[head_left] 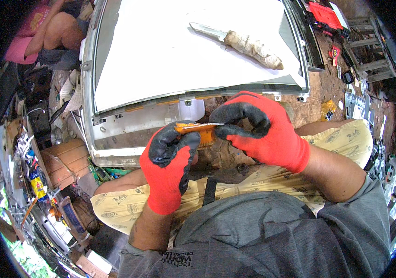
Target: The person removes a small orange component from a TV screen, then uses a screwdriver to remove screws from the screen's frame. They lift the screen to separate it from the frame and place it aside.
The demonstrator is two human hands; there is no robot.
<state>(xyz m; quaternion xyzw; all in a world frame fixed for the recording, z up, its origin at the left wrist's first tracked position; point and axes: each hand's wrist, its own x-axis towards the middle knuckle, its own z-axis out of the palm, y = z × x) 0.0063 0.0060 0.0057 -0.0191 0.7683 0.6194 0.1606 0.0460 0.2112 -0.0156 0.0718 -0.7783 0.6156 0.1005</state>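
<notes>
Starting far left: there's another person (61,34) sitting up in the corner, bent knee showing, pink shorts on. Below them it's a heap of mixed scrap, with a yellow packet (37,185) in it and a brown box-like thing (63,162) just to the packet's right.

Next is a big framed panel (86,88) with a white sheet (156,51) over most of it. Then the left hand (167,162), red glove with black palm coating. It's closed down, thumb and fingers pinching the left end of an orange piece (208,135).

That piece is up in front of the near edge of the panel, above the lap, between the two hands. Long axis runs pretty much left to right, right end a hair higher. The pale upper face is seen almost edge-on, and an amber part hangs below it. Can't tell which end is the front.

Up on the sheet, a knife (249,46) lies diagonally: blade toward upper left, wrapped handle toward lower right.

The right hand (220,124), same kind of glove, has thumb and index bent round in a loop, tips nearly together on the piece's right end.

Far right: a red case (325,17) up top, then a slatted wooden rack (371,53).
</notes>
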